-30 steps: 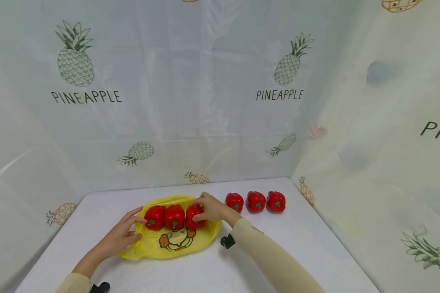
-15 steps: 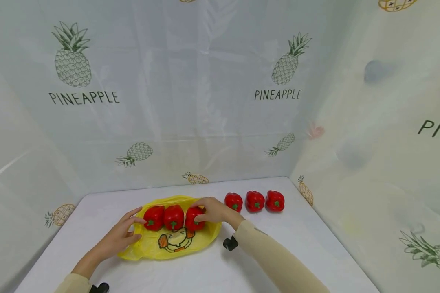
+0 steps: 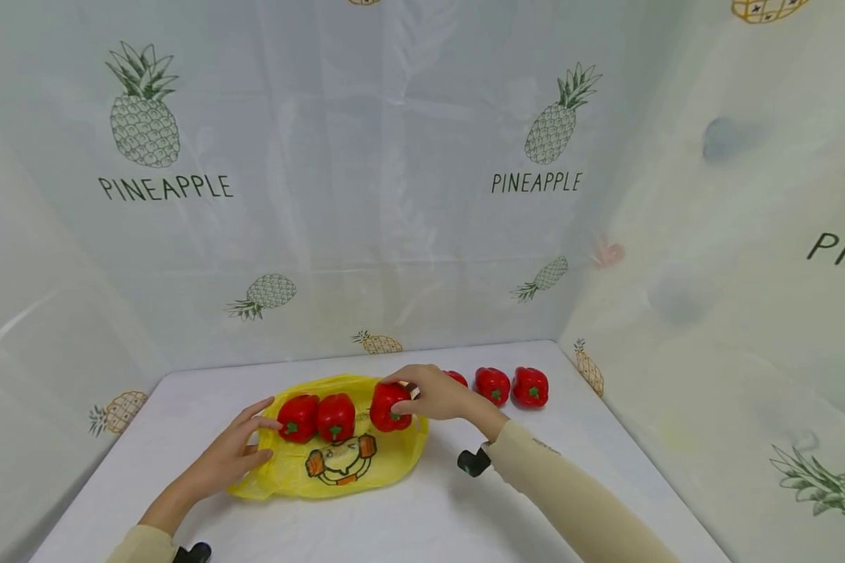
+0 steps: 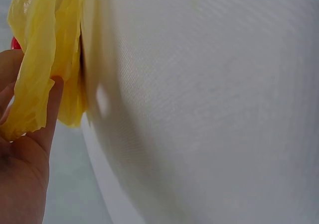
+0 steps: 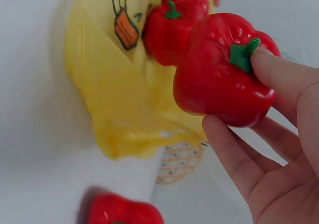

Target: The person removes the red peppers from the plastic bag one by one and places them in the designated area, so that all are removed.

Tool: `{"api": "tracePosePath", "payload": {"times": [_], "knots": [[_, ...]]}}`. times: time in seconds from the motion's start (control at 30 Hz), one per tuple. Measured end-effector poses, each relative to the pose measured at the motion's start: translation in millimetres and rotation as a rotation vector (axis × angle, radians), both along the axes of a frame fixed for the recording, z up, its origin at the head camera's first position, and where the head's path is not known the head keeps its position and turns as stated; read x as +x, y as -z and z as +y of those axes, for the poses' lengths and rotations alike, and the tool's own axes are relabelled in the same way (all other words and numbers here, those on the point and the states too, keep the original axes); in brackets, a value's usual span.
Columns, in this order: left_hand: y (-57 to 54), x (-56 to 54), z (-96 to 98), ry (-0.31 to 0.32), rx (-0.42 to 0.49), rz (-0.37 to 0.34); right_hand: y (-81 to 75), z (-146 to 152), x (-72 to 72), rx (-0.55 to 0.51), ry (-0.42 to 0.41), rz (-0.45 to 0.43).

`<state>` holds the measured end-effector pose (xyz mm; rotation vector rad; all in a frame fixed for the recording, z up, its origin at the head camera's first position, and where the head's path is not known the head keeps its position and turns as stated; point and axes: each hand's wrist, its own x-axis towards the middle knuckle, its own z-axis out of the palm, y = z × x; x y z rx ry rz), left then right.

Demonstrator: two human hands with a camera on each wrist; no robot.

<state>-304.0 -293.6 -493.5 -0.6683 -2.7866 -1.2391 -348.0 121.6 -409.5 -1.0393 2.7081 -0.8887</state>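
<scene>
My right hand (image 3: 436,393) holds a glossy red bell pepper (image 5: 227,77) between thumb and fingers, its thumb beside the green stem. This pepper is raised over the right end of a yellow plastic bag (image 3: 345,481) with a cartoon face printed on it. Two more red bell peppers, a left one (image 3: 299,418) and a middle one (image 3: 336,417), lie side by side in the bag's opening. At the bag's left edge, my left hand (image 3: 228,453) grips the film between thumb and fingers; in the left wrist view a fold of yellow film (image 4: 37,59) partly hides the fingers.
Right of the bag, a row of red bell peppers rests on the white table (image 3: 535,469): one (image 3: 454,377) partly behind my right hand, then a second (image 3: 492,386) and a third (image 3: 531,388). A pineapple-print curtain (image 3: 422,234) surrounds the table's back and sides.
The right hand has moved right and slightly up with its bell pepper, widening the gap to the other two in the bag. The left hand has stayed at the bag's edge.
</scene>
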Motion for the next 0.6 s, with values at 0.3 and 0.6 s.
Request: {"api": "tracePosePath", "payload": {"times": [0.3, 0.6], "knots": [[-0.2, -0.5, -1.0, 0.007, -0.007, 0.003, -18.6, 48.2, 12.9, -0.028, 0.027, 0.014], [-0.2, -2.0, -0.5, 0.014, -0.012, 0.015, -13.3, 90.6, 22.5, -0.01, 0.073, 0.054]]}}
